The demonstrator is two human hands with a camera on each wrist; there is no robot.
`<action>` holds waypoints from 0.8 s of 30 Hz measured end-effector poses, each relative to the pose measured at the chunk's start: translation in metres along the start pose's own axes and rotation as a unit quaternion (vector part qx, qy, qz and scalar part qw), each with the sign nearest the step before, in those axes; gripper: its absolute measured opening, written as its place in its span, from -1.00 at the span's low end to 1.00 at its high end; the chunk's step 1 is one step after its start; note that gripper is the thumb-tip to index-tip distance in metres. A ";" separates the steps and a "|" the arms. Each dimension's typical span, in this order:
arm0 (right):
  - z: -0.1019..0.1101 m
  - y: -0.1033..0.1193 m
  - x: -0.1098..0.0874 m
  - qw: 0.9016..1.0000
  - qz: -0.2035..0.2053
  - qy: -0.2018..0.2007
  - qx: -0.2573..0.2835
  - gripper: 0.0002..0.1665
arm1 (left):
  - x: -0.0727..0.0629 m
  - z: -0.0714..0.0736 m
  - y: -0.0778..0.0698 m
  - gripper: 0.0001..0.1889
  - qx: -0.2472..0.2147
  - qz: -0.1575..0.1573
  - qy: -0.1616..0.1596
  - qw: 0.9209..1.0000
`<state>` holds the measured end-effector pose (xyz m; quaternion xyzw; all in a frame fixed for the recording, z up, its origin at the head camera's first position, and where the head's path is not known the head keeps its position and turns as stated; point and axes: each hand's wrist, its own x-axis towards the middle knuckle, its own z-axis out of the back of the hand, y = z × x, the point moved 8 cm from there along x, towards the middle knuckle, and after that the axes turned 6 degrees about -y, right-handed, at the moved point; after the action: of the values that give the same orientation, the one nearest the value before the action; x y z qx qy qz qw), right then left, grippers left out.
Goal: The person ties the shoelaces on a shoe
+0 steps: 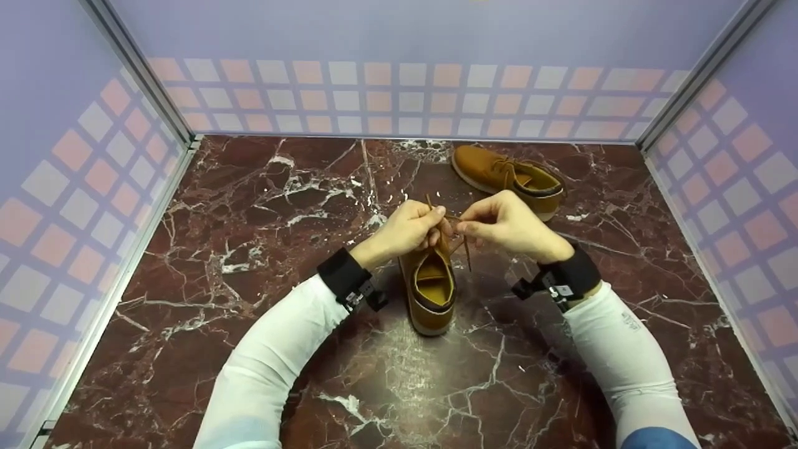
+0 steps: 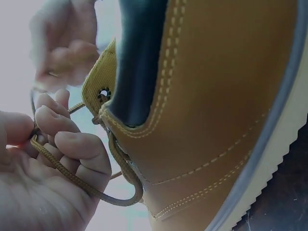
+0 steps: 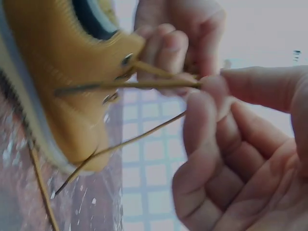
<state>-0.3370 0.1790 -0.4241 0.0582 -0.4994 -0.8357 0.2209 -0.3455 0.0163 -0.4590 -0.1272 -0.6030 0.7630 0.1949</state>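
Note:
A tan leather shoe (image 1: 430, 293) stands on the tabletop, its heel toward me and its mouth showing a yellow lining. Over its front, my left hand (image 1: 411, 227) pinches the brown shoelace (image 2: 72, 175) between thumb and fingers; in the left wrist view the lace curves from that pinch down to the shoe's eyelets. Just right of it, my right hand (image 1: 505, 224) pinches another part of the lace with thumb and forefinger. In the right wrist view, loose lace ends (image 3: 139, 139) hang beside the shoe. The hands hide the shoe's toe in the head view.
A second tan shoe (image 1: 499, 171), laced, stands behind my right hand near the back wall. Tiled panels (image 1: 411, 93) enclose the marbled tabletop (image 1: 249, 262) at the back and both sides. Small white flecks lie near the back middle.

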 end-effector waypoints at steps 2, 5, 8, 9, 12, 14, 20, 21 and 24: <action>0.003 0.006 -0.001 0.999 0.014 -0.015 0.034 -0.86 | 0.000 0.000 0.000 -0.47 0.002 0.000 -0.002 1.000; 0.004 0.014 -0.004 0.996 0.039 -0.032 0.075 -0.84 | 0.000 -0.001 -0.002 -0.47 0.006 -0.007 0.004 1.000; 0.001 0.019 -0.007 0.992 0.067 -0.039 0.103 -0.84 | 0.001 0.000 -0.004 -0.49 0.009 -0.016 0.004 1.000; 0.000 0.021 -0.008 0.990 0.078 -0.040 0.111 -0.84 | 0.001 0.000 -0.004 -0.50 0.008 -0.017 0.002 1.000; -0.004 0.025 -0.011 0.986 0.117 -0.044 0.115 -0.86 | 0.001 0.003 -0.003 -0.53 -0.003 -0.012 -0.006 1.000; -0.006 0.029 -0.013 0.983 0.141 -0.047 0.109 -0.88 | 0.001 0.005 -0.002 -0.54 -0.011 -0.005 -0.009 1.000; -0.012 0.035 -0.017 0.978 0.190 -0.064 0.063 -0.89 | 0.002 0.009 -0.006 -0.58 -0.015 -0.012 -0.008 1.000; -0.013 0.035 -0.017 0.976 0.199 -0.068 0.054 -0.89 | 0.002 0.010 -0.006 -0.58 -0.012 -0.013 -0.010 1.000; -0.014 0.037 -0.019 0.969 0.230 -0.081 0.025 -0.87 | 0.002 0.012 -0.008 -0.60 -0.002 -0.017 -0.016 1.000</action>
<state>-0.3042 0.1604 -0.4017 -0.1206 -0.5364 -0.7513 0.3650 -0.3516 0.0086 -0.4485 -0.1056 -0.6095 0.7604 0.1979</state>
